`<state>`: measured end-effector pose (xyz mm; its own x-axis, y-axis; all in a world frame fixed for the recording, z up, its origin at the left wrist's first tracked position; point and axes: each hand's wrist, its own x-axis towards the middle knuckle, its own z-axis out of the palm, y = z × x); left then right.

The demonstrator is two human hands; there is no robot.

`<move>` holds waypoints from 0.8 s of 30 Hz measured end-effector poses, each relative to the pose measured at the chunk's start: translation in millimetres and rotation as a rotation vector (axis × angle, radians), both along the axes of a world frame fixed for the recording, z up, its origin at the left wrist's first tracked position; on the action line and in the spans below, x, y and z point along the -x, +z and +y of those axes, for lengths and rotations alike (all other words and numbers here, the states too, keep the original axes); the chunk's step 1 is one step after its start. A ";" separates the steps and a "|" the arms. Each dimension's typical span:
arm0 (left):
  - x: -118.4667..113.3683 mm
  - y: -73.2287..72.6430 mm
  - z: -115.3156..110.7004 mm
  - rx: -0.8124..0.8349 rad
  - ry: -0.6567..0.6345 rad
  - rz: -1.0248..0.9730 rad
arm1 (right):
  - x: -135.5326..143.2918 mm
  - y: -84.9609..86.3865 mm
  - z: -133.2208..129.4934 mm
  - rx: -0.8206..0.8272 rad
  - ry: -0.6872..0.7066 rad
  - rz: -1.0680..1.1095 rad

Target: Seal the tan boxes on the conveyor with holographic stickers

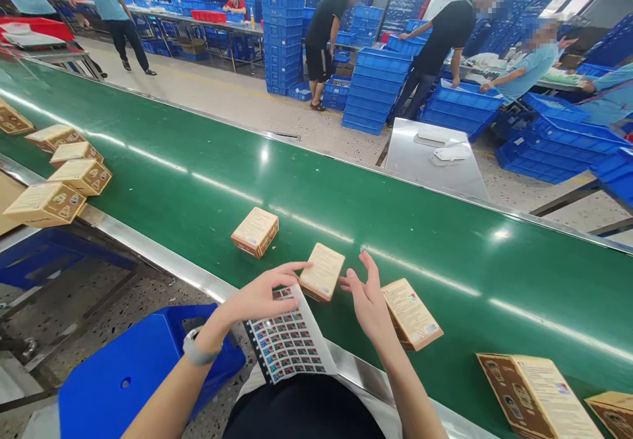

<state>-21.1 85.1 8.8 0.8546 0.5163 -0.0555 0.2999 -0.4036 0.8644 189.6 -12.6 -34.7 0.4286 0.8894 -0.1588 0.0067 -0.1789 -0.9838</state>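
A small tan and brown cardboard box (322,271) lies on the green conveyor belt (208,188) in front of me. My left hand (270,294) grips a sheet of small printed stickers (291,343) near its top edge, and the index finger reaches to the box's left side. The sheet hangs down toward my body. On the box's right side, my right hand (364,294) has its fingers apart and nothing in them. One similar box (254,231) sits farther left; another box (413,314) lies just right of my right wrist, partly covered by it.
Several boxes (44,203) stand at the belt's left, some over its near edge. A larger-looking box (539,396) is at the lower right. A blue plastic stool (128,373) stands below left. Across the belt are a metal table (432,162), stacked blue crates (281,37) and several people.
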 end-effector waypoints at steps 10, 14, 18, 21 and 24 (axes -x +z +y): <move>-21.0 4.8 -42.8 -0.021 -0.059 0.061 | -34.1 -4.5 12.0 -0.051 -0.013 0.016; -25.1 5.0 -40.9 0.015 -0.097 0.063 | -37.7 -8.7 14.4 -0.017 0.036 -0.031; -30.9 4.9 -44.2 0.027 -0.130 0.074 | -39.1 -11.4 13.2 -0.021 0.029 -0.101; -36.3 2.7 -46.8 0.012 -0.149 0.068 | -39.7 -8.2 8.6 -0.029 0.012 -0.169; -42.1 0.5 -48.5 -0.001 -0.162 0.053 | -38.8 -3.9 2.1 -0.048 -0.027 -0.258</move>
